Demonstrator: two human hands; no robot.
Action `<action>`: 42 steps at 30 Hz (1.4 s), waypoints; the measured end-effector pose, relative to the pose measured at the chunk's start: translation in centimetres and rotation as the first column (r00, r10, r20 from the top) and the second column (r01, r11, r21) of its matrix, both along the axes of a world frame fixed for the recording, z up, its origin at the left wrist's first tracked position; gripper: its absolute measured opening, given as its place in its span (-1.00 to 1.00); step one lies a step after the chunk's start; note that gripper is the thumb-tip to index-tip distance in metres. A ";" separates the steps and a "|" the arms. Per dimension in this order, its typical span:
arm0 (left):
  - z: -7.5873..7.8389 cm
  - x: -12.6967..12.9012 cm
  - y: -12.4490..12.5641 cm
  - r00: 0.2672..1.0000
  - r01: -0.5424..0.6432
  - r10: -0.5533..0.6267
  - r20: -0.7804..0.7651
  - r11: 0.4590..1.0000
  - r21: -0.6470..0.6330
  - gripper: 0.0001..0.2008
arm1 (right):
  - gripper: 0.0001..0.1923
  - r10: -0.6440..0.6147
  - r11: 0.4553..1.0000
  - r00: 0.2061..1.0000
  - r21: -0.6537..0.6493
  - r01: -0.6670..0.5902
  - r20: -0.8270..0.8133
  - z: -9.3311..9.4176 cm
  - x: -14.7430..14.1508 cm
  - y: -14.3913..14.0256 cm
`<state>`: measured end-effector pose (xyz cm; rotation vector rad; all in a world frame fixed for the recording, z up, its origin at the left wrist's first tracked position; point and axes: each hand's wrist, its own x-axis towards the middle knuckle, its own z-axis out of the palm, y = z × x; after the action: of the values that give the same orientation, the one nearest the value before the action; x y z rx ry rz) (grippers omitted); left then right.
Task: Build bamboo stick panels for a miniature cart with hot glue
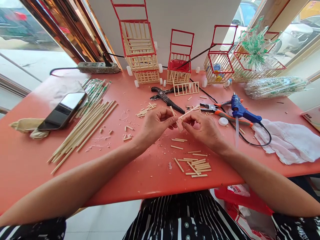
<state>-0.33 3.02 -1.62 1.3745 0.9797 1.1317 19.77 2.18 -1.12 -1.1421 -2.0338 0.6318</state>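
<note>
Over the middle of the orange table, my left hand (pixel 160 121) pinches a thin wooden stick (pixel 174 112) between thumb and fingers. My right hand (pixel 201 128) is closed on another wooden stick (pixel 190 111), which slants up to the right. The two sticks meet between my fingertips; whether they are joined I cannot tell. Beneath and in front of the hands lie short cut sticks (pixel 202 166), some heaped, some loose. A small ladder-like stick frame (pixel 186 89) and black-handled pliers (pixel 165 96) rest just beyond the hands.
At right are a blue glue gun (pixel 243 110), orange-handled pliers (pixel 223 115) and a white cloth (pixel 292 140). Long sticks (pixel 85 130) and a phone (pixel 63 111) lie at left. Several small stick carts (pixel 141 50) stand along the back, near a power strip (pixel 98 67).
</note>
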 end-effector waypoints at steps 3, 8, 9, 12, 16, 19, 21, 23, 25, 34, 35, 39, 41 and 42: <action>0.2 0.0 0.0 1.000 -0.004 0.005 -0.014 1.000 0.006 -0.74 | -0.86 0.004 1.000 1.000 -0.022 -0.003 0.007 0.1 -0.1 -0.1; 0.2 -0.1 -0.1 1.000 0.001 -0.001 -0.018 1.000 0.012 -0.74 | -0.84 0.017 0.999 1.000 -0.033 -0.016 0.010 0.1 -0.1 -0.2; 0.1 -0.1 -0.1 1.000 -0.001 0.001 -0.018 1.000 0.012 -0.75 | -0.84 0.015 0.999 1.000 -0.032 -0.015 0.009 0.1 -0.1 -0.3; 0.1 0.0 -0.1 1.000 -0.003 0.003 -0.027 1.000 0.009 -0.75 | -0.85 0.011 1.000 1.000 -0.028 -0.011 0.002 0.2 -0.2 -0.3; 0.1 0.0 0.0 1.000 0.002 -0.002 -0.024 1.000 0.014 -0.75 | -0.83 0.020 0.999 1.000 -0.040 -0.020 0.001 0.3 -0.2 -0.4; 0.1 0.0 -0.1 1.000 0.007 -0.007 -0.009 1.000 0.019 -0.74 | -0.83 0.020 0.999 1.000 -0.043 -0.020 0.004 0.3 -0.2 -0.4; 0.1 0.0 -0.1 1.000 0.007 -0.006 -0.012 1.000 0.021 -0.74 | -0.83 0.022 0.999 1.000 -0.047 -0.022 0.008 0.3 -0.3 -0.3; 0.1 0.0 -0.1 1.000 0.001 -0.001 -0.024 1.000 0.023 -0.75 | -0.82 0.022 0.999 1.000 -0.050 -0.021 0.013 0.3 -0.3 -0.3; 0.1 0.0 -0.1 0.999 -0.004 0.005 -0.033 1.000 0.026 -0.77 | -0.82 0.020 0.999 1.000 -0.050 -0.019 0.016 0.3 -0.3 -0.3; 0.2 0.1 -0.3 0.999 -0.023 0.026 -0.048 0.999 0.048 -0.74 | -0.82 0.017 0.999 1.000 -0.027 -0.017 0.005 0.2 -0.4 -0.2; 0.3 0.1 -0.3 0.999 -0.027 0.030 -0.045 0.998 0.049 -0.73 | -0.81 0.017 1.000 1.000 -0.021 -0.017 0.004 0.2 -0.4 -0.1; 0.5 0.2 -0.5 0.998 -0.041 0.042 -0.035 0.998 0.046 -0.67 | -0.80 0.001 1.000 1.000 0.000 -0.001 0.016 0.1 -0.4 0.1; 0.5 0.2 -0.5 0.998 -0.048 0.050 -0.039 0.998 0.045 -0.65 | -0.79 -0.009 1.000 1.000 0.002 0.009 0.019 0.1 -0.4 0.1; 0.5 0.3 -0.5 0.998 -0.053 0.054 -0.042 0.998 0.045 -0.64 | -0.79 -0.011 1.000 1.000 0.001 0.011 0.018 0.1 -0.4 0.1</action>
<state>-0.06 2.51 -1.10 1.4203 1.0333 1.1739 19.34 2.26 -1.06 -1.1612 -2.0414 0.6169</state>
